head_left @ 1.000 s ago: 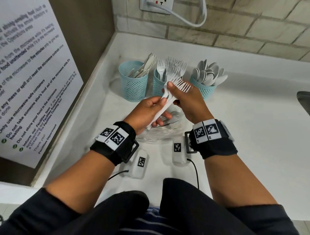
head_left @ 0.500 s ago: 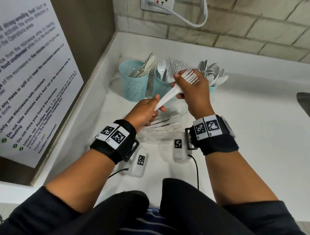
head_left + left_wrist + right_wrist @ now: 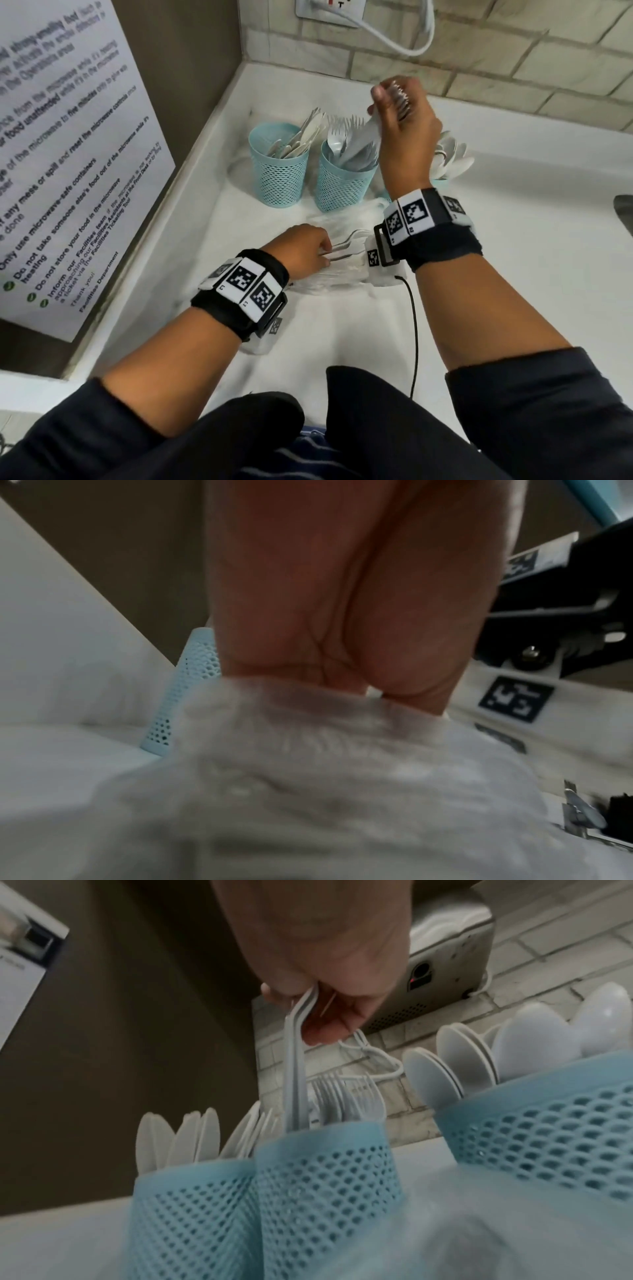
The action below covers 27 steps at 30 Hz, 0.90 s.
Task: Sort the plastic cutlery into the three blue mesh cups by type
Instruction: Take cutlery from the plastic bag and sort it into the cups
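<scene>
Most of the sorting looks done. Three blue mesh cups stand in a row near the back left corner of the white surface: the left cup holds knives, the middle cup holds forks, and the right cup, largely hidden behind the wrist in the head view, holds spoons.

The right hand is above the middle cup, fingers and thumb pinched round the head ends of a small bunch of forks whose handles already reach down into that cup; they are not yet let go.

The left hand is low, nearer the front edge, at a crumpled clear plastic bag with a few white pieces lying on it. Its fingers are curled there and seem to be pinching one or two of them, though blur leaves this uncertain.

What is left, by my reading: dropping this bunch, then sorting the few pieces on the bag.
</scene>
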Each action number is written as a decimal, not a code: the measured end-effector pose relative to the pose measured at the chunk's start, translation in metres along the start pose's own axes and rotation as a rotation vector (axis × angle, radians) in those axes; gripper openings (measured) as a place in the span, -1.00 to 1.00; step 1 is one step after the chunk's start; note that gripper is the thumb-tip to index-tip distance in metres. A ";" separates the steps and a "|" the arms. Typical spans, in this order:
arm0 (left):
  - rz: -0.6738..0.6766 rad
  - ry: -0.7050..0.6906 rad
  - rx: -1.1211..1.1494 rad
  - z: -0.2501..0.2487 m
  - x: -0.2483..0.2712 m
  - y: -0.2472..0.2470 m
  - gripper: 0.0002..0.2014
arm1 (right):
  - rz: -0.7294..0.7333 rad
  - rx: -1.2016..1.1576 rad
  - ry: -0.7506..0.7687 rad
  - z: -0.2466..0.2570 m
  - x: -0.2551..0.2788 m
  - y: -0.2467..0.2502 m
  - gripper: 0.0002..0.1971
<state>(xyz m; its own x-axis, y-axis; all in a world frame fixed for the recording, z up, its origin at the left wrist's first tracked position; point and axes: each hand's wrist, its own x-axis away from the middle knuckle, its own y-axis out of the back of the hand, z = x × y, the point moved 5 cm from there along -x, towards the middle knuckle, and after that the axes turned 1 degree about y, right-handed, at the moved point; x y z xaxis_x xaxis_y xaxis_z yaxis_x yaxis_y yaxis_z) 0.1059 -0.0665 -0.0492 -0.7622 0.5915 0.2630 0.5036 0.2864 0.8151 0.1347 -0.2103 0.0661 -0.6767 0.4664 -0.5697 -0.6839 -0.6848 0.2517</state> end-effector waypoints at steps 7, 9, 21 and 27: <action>-0.001 0.020 -0.040 0.000 -0.001 -0.002 -0.56 | 0.338 0.743 0.031 -0.033 0.020 -0.026 -0.61; 0.006 0.029 -0.037 0.000 -0.002 -0.002 -0.56 | 0.356 0.775 0.048 -0.031 0.018 -0.024 -0.62; 0.052 0.069 -0.167 -0.005 -0.003 -0.005 -0.54 | 0.058 0.575 0.010 -0.012 0.018 0.020 -0.59; 0.097 0.106 -0.229 -0.008 -0.003 -0.011 -0.47 | 0.277 0.493 -0.138 -0.019 0.024 0.038 -0.67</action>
<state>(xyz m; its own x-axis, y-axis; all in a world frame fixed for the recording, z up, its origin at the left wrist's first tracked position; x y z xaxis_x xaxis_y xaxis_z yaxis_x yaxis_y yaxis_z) 0.0989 -0.0776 -0.0548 -0.7592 0.5221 0.3887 0.4805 0.0468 0.8757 0.0971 -0.2355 0.0471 -0.8551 0.3982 -0.3320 -0.5003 -0.4656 0.7301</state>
